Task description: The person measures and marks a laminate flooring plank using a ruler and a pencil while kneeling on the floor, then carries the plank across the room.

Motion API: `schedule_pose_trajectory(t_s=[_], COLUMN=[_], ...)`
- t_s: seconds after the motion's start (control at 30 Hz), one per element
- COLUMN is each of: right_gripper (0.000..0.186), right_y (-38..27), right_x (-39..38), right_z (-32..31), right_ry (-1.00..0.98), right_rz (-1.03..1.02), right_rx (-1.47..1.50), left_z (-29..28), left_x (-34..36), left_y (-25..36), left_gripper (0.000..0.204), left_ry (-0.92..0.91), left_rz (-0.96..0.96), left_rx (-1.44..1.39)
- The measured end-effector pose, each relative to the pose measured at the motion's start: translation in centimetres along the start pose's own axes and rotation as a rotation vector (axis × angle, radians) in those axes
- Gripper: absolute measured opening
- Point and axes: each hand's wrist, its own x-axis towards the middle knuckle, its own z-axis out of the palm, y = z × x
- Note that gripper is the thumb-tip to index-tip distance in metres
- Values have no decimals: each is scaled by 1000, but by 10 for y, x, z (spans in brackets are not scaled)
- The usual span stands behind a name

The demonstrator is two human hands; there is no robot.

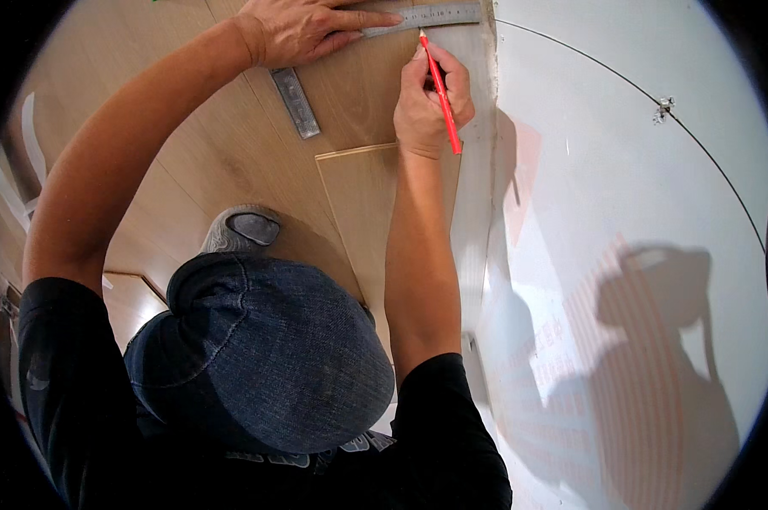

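Observation:
At the top of the head view, my left hand (295, 32) presses a metal square (452, 14) flat onto a wood-look floor plank, with its fingers stretched along the marked blade. A thick grey metal arm (296, 104) sticks out below that hand; where it joins the blade is hidden under the palm. My right hand (431, 106) is closed around a red pencil (440, 89). The pencil's tip meets or nearly meets the blade's lower edge; I cannot tell if it touches the plank.
A loose, shorter plank (354, 191) lies under my right forearm. Close on the right rises a white wall (571, 102) with a thin dark cable (609, 68) and my shadow. My bent knee (273, 357) in jeans and a grey shoe (244, 228) take up the middle.

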Motion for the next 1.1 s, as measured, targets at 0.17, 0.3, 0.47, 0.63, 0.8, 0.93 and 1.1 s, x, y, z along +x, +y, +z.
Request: schedule_pose_trajectory(t_s=[0.17,0.3,0.47,0.63,0.8,0.93,1.1], right_gripper=[11,10,13,14,11,11,11], right_y=[-3,0,-1,-3,0,0,-1], right_x=[2,2,0,1,2,2,2], right_z=[0,0,-2,-1,1,2,4], right_ry=[4,15,10,0,5,17,40], right_rz=[-10,-24,-62,-14,-64,-47,-51], right_rx=[-30,9,1,28,-16,3,50], left_z=[-2,-2,-3,-2,-3,-1,-4], left_x=[1,0,1,1,1,1,1], left_y=[1,-1,1,-2,-1,-1,0], left_gripper=[41,42,40,40,41,40,40], left_ry=[-25,-10,-26,-7,-15,-2,4], left_rz=[-15,-6,-18,4,-10,6,-11], left_rx=[-1,11,-6,11,2,3,13])
